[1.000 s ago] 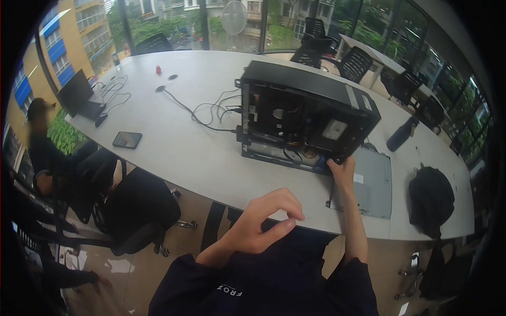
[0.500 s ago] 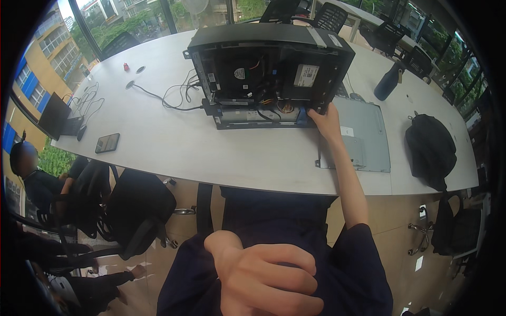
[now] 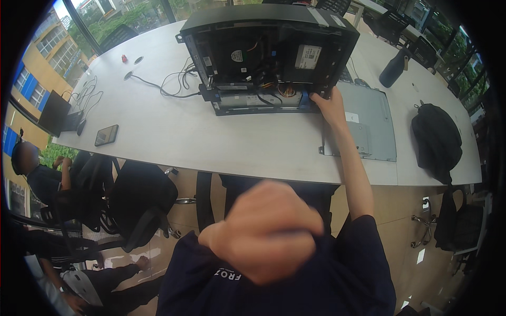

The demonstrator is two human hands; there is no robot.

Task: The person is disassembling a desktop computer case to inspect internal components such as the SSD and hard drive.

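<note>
An opened black desktop computer case point(image 3: 274, 16) stands on its edge on the table, its inside turned toward me. Fans, cables and a metal power supply point(image 3: 247, 100) show in it. My right hand point(image 3: 332, 108) grips the lower right corner of the case, thumb on the near face beside a small blue part, the other fingers partly hidden behind. Close to my chest, my left hand point(image 3: 266, 231) is raised and touches nothing that I can see; it is smeared by motion, so its fingers are unclear. A grey metal side panel point(image 3: 382, 131) lies flat beside my right forearm.
Cables point(image 3: 163, 94) run left from the case. A phone point(image 3: 107, 135) and a laptop point(image 3: 54, 117) lie at the left. A blue bottle point(image 3: 392, 71) and a black bag point(image 3: 436, 139) are at the right. Chairs point(image 3: 142, 195) and people point(image 3: 39, 163) are at the lower left.
My left hand has risen away from my lap toward the table edge and blurred. My right hand keeps its grip on the case. The view has shifted slightly downward.
</note>
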